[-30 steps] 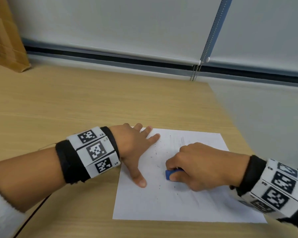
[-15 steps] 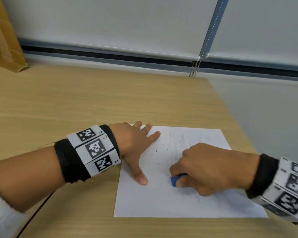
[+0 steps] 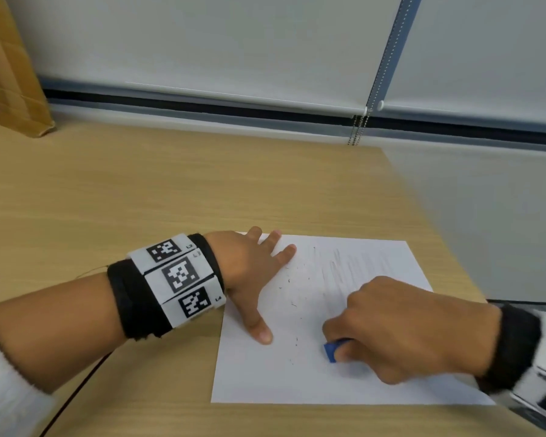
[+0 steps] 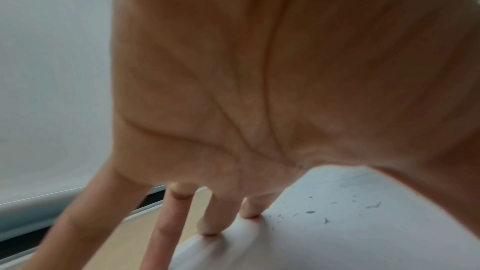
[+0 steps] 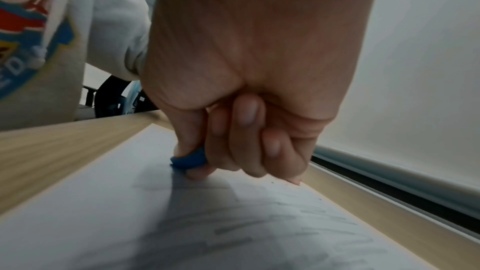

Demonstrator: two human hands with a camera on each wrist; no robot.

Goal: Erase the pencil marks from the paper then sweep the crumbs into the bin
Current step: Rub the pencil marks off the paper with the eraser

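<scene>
Left hand (image 3: 249, 272) flat, fingers spread on paper (image 3: 297, 383) near desk (image 3: 171, 190) right edge, right hand (image 3: 401, 329) pinching blue eraser (image 3: 331, 351) on paper, crumbs (image 3: 292, 294) between

Wooden desk (image 3: 171, 190); white roller blinds (image 3: 202, 42) behind; cardboard box (image 3: 7, 74) far left.

place: office | wooden desk (image 3: 171, 190) | roller blinds (image 3: 202, 42) | chair (image 5: 109, 98)
</scene>
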